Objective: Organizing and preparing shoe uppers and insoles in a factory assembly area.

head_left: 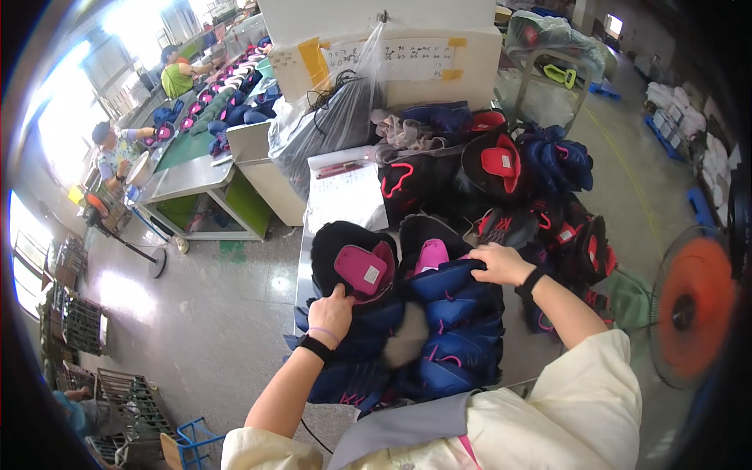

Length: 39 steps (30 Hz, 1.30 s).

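My left hand (330, 312) is closed on the near edge of a black shoe upper (329, 247) with a bright pink lining and a white label. My right hand (499, 264) pinches the rim of a navy blue shoe upper (446, 280), at the far end of a row. Just beyond that rim, another black shoe upper (423, 233) shows its pink lining. Two rows of navy uppers with pink laces fill the near part of the table, such as the right-hand row (462, 356) and the left-hand row (348, 380).
Black-and-red shoes (489, 157) are heaped at the back right. A paper sheet (345, 192) with pens lies behind the uppers, near a hanging clear plastic bag (325, 125). An orange fan (693, 309) stands at right. Two people work at a shoe-covered green bench (188, 153) far left.
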Each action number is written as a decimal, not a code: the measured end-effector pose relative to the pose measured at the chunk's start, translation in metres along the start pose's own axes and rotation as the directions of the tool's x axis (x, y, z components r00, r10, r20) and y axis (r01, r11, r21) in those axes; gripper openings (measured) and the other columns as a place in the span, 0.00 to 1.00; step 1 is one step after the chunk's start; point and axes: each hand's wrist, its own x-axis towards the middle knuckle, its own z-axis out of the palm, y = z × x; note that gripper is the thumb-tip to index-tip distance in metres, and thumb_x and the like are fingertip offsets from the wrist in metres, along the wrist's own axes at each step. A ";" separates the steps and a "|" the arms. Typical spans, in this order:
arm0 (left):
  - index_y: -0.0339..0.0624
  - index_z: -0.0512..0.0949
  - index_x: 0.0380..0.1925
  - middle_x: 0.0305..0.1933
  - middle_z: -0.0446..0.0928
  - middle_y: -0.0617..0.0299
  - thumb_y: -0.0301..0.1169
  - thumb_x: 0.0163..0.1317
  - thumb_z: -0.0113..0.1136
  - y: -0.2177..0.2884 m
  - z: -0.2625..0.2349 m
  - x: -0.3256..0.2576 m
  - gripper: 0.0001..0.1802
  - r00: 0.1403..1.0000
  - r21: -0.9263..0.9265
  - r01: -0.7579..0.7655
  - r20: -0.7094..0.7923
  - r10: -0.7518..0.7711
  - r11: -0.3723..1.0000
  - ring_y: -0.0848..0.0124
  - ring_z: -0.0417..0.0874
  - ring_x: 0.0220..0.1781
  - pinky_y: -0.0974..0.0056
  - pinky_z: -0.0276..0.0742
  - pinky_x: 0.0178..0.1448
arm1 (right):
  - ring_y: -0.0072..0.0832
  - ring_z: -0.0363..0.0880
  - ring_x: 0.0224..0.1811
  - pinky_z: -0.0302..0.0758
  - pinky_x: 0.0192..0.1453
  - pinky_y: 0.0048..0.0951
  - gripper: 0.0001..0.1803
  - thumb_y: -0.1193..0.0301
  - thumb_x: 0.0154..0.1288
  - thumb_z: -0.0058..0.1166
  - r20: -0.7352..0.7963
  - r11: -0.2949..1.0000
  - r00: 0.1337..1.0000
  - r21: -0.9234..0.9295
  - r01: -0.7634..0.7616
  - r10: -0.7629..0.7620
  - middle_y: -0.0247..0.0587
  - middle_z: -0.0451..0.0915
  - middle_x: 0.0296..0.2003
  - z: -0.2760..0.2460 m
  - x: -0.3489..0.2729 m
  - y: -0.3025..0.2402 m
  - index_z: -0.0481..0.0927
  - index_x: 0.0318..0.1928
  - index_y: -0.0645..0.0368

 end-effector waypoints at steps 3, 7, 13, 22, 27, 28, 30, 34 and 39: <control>0.48 0.80 0.32 0.40 0.73 0.57 0.41 0.54 0.55 0.020 -0.011 0.018 0.12 0.996 0.080 -0.040 0.085 0.033 0.996 0.60 0.81 0.33 0.60 0.76 0.35 | 0.41 0.68 0.50 0.71 0.48 0.41 0.17 0.66 0.47 0.54 -0.210 0.981 0.975 -0.189 0.034 -0.075 0.41 0.72 0.48 0.009 -0.013 -0.012 0.77 0.42 0.45; 0.48 0.73 0.45 0.33 0.78 0.58 0.46 0.56 0.55 0.029 0.002 0.037 0.21 0.994 0.091 -0.034 0.105 0.024 0.995 0.62 0.81 0.35 0.61 0.77 0.36 | 0.41 0.66 0.53 0.66 0.56 0.37 0.18 0.71 0.48 0.49 -0.316 0.770 0.818 -0.599 0.221 -0.481 0.46 0.69 0.50 -0.006 0.016 -0.069 0.76 0.44 0.59; 0.55 0.57 0.63 0.30 0.80 0.57 0.39 0.61 0.47 0.018 0.008 0.054 0.29 0.994 0.004 0.080 0.073 -0.080 0.997 0.61 0.82 0.33 0.60 0.77 0.36 | 0.45 0.78 0.34 0.75 0.37 0.41 0.17 0.67 0.54 0.49 -0.052 0.973 0.981 -0.149 0.177 -0.187 0.49 0.79 0.27 0.014 0.060 -0.125 0.76 0.43 0.60; 0.52 0.80 0.38 0.33 0.81 0.58 0.33 0.59 0.44 0.004 0.009 0.054 0.14 0.998 -0.094 0.026 0.052 -0.021 0.995 0.62 0.83 0.37 0.60 0.78 0.39 | 0.41 0.77 0.41 0.75 0.42 0.41 0.15 0.62 0.49 0.59 -0.133 0.997 0.990 -0.067 0.041 -0.050 0.46 0.78 0.35 0.063 0.110 -0.143 0.76 0.35 0.57; 0.57 0.64 0.55 0.29 0.80 0.57 0.43 0.49 0.61 0.000 0.007 0.059 0.31 0.994 -0.132 0.082 0.084 -0.071 0.988 0.60 0.82 0.34 0.59 0.77 0.38 | 0.39 0.76 0.43 0.74 0.43 0.40 0.18 0.58 0.51 0.58 -0.113 0.992 0.986 0.011 0.122 -0.120 0.41 0.76 0.40 0.058 0.116 -0.128 0.75 0.39 0.54; 0.57 0.64 0.55 0.29 0.80 0.57 0.43 0.49 0.61 0.002 0.005 0.058 0.31 0.994 -0.139 0.088 0.083 -0.077 0.986 0.60 0.82 0.34 0.59 0.77 0.38 | 0.39 0.76 0.43 0.74 0.43 0.40 0.18 0.58 0.51 0.58 -0.108 0.992 0.986 0.005 0.128 -0.126 0.41 0.76 0.40 0.058 0.115 -0.129 0.75 0.39 0.54; 0.56 0.64 0.56 0.30 0.80 0.57 0.42 0.48 0.61 0.005 0.001 0.057 0.32 0.994 -0.184 0.106 0.041 -0.100 0.977 0.60 0.82 0.34 0.59 0.78 0.38 | 0.40 0.76 0.41 0.74 0.43 0.39 0.17 0.55 0.52 0.56 0.002 0.994 0.994 -0.003 0.109 -0.109 0.43 0.76 0.38 0.060 0.113 -0.130 0.78 0.38 0.52; 0.55 0.67 0.53 0.32 0.80 0.56 0.42 0.49 0.61 0.005 0.007 0.067 0.29 0.989 -0.131 0.073 0.135 -0.055 0.989 0.60 0.82 0.35 0.59 0.78 0.39 | 0.42 0.77 0.41 0.74 0.45 0.40 0.16 0.55 0.56 0.50 0.111 0.989 0.994 -0.147 0.016 0.001 0.43 0.78 0.41 0.067 0.122 -0.136 0.81 0.38 0.50; 0.55 0.73 0.47 0.34 0.80 0.58 0.42 0.51 0.58 0.008 0.017 0.071 0.21 0.982 -0.098 0.059 0.185 -0.040 0.993 0.61 0.82 0.37 0.58 0.78 0.40 | 0.34 0.78 0.32 0.73 0.40 0.35 0.12 0.64 0.57 0.51 0.190 0.934 0.972 0.352 0.066 -0.140 0.43 0.80 0.30 0.070 0.128 -0.112 0.79 0.34 0.59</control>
